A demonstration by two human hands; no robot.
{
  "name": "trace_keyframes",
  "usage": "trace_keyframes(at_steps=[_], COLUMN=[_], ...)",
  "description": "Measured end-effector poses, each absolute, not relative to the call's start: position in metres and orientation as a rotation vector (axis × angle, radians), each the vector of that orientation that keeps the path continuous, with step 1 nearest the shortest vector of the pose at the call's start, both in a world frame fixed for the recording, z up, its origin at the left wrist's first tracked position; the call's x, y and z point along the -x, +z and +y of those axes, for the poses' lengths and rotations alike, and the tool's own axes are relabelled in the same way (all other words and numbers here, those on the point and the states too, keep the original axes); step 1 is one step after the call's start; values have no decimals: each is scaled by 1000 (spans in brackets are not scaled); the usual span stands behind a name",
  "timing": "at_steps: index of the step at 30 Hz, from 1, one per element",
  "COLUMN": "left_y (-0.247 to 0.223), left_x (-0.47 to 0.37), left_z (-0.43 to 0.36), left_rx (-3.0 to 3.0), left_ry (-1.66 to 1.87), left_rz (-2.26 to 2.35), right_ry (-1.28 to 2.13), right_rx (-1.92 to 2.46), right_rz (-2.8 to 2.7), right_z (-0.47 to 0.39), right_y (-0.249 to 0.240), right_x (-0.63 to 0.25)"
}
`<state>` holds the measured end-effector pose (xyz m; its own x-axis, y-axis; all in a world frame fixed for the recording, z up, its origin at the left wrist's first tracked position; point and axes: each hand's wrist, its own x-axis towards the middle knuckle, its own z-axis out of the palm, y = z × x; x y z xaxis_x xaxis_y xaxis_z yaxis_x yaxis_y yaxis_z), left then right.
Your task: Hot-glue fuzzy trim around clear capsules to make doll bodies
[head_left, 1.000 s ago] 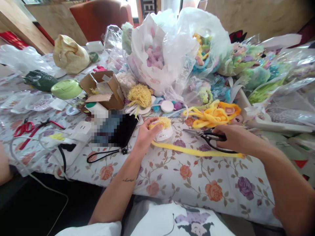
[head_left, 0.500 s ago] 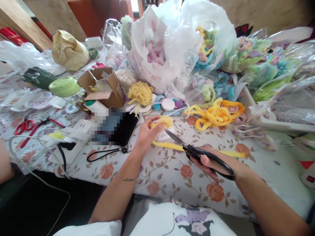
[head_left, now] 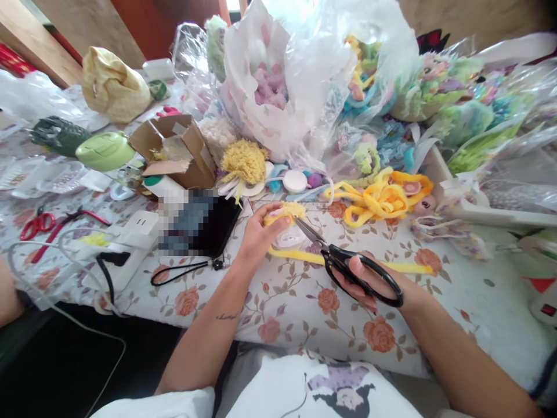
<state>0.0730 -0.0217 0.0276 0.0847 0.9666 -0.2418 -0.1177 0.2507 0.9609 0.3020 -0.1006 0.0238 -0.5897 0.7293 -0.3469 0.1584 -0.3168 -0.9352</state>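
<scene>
My left hand (head_left: 263,235) pinches a small fluffy yellow piece (head_left: 293,210) above the flowered cloth. Black-handled scissors (head_left: 368,276) are in my right hand (head_left: 354,284), fingers through the handle loops. The blade tips point left and meet the yellow piece beside my left thumb; whether they touch it I cannot tell. A yellow fuzzy strip (head_left: 300,255) runs along the cloth from under my left hand, passes beneath the scissors and comes out on the right. Under the yellow piece lies a small whitish round object (head_left: 292,237), partly hidden.
A dark phone or tablet (head_left: 215,226), partly pixelated, lies left of my hands. Behind are a yellow yarn bundle (head_left: 244,162), an open cardboard box (head_left: 174,151) and a yellow-orange strip coil (head_left: 378,200). Red-handled pliers (head_left: 56,232) and a white power strip (head_left: 139,232) are at left.
The scissors have shifted slightly left, their tips now nearer the yellow piece, and the handles are turned a little in my right hand. My left hand still grips the piece. The view has moved slightly.
</scene>
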Motion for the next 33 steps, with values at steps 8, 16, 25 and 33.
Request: trace_keyframes(at_steps=[8, 16, 25, 33], left_y=[25, 26, 26, 25], left_x=[-72, -73, -73, -77], left_z=[-21, -21, -21, -23], left_rx=[-965, -965, -980, -1043], left_ry=[1034, 1044, 1048, 1100], left_rz=[1169, 1181, 1192, 1239], right_ry=[1998, 2001, 1978, 2014], right_rx=[1224, 1157, 1170, 1176], right_rz=[-1565, -1586, -1543, -1434], right_z=[-104, -104, -108, -108], right_y=[34, 36, 27, 28], right_x=[-303, -302, -303, -297])
